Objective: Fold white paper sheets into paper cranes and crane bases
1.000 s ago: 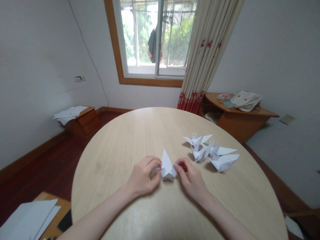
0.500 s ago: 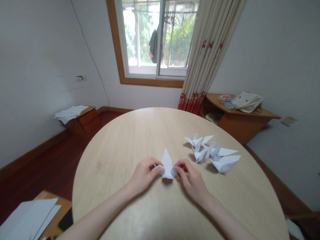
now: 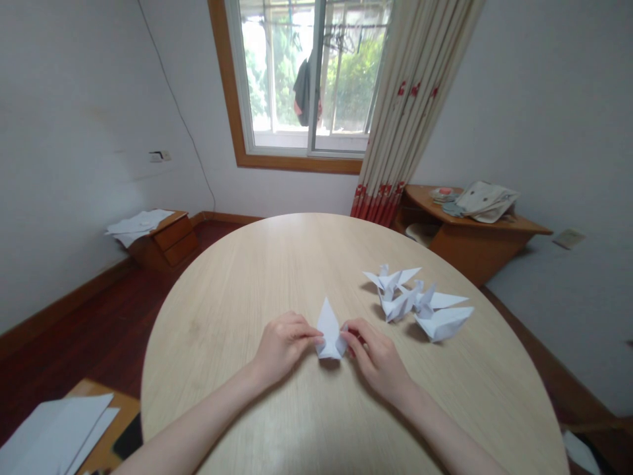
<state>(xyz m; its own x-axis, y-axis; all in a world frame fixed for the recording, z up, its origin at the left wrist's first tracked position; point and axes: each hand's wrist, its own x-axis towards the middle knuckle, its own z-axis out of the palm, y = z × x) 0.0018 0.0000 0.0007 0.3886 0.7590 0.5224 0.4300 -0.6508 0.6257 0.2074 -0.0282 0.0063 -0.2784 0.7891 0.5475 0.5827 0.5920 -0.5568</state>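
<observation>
A half-folded white paper piece (image 3: 329, 328) with a pointed tip stands on the round wooden table (image 3: 277, 264), just in front of me. My left hand (image 3: 283, 346) pinches its left side with curled fingers. My right hand (image 3: 374, 356) pinches its right side the same way. The lower part of the paper is hidden between my fingertips. Several finished white paper cranes (image 3: 414, 301) lie in a cluster on the table, a little to the right of my right hand.
Loose white sheets (image 3: 54, 432) lie on a low surface at the bottom left. A wooden corner shelf (image 3: 475, 227) with a bag stands at the right wall. A small cabinet (image 3: 161, 234) with papers sits at the left wall. Window and curtain are behind the table.
My two hands have drawn closer together, pressing the paper's side flaps inward, so the piece now looks narrower. The cranes have not moved.
</observation>
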